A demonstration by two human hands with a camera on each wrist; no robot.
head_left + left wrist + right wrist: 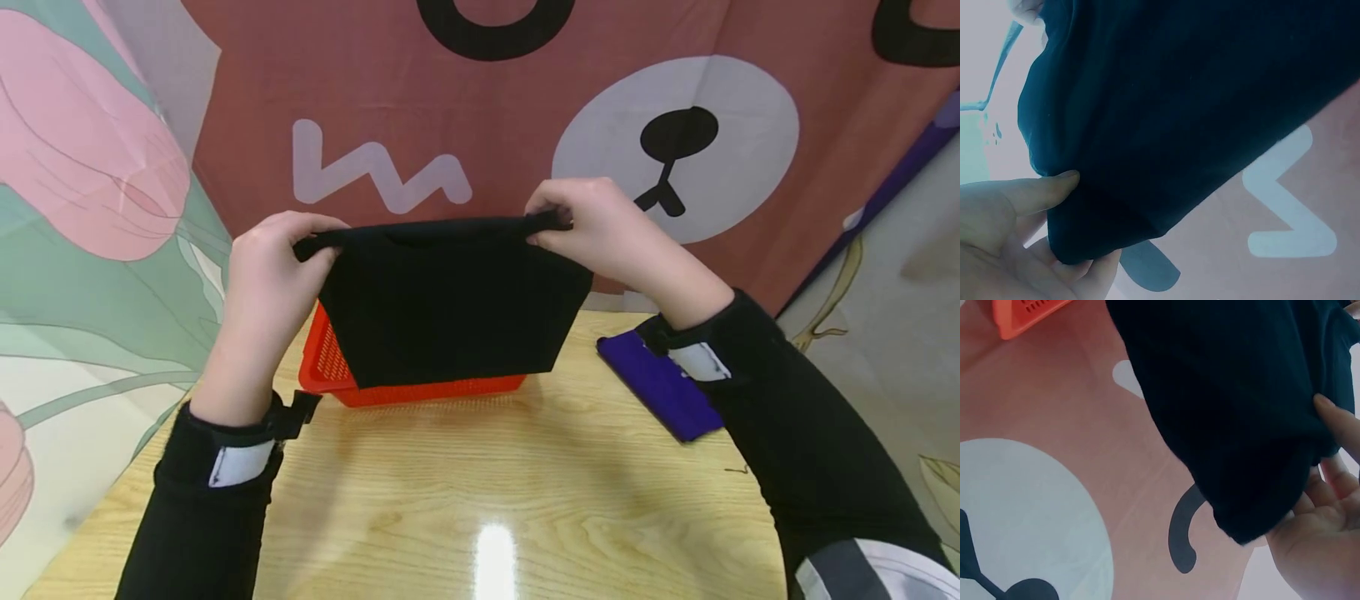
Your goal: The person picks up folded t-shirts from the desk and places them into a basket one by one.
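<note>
Black cloth point(450, 304): folded garment, held up in the air btwn my two hands, top edge stretched level, rest hanging down in front of the basket.
Left hand point(266, 275): my fingers curled round the cloth's top left corner, thumb point(1041, 187) pressed on the fabric; firm pinch.
Right hand point(592, 225): pinching the top right corner, fingers point(1338, 422) wrapped over the bunched edge.
Red basket point(420, 387): plastic, perforated, on the worktop point(480, 483) right behind & below the cloth, mostly hidden by it.
Purple cloth point(660, 383): flat on worktop, just under my right wrist.
Backdrop point(465, 108): bear-face sheet behind it all.
</note>
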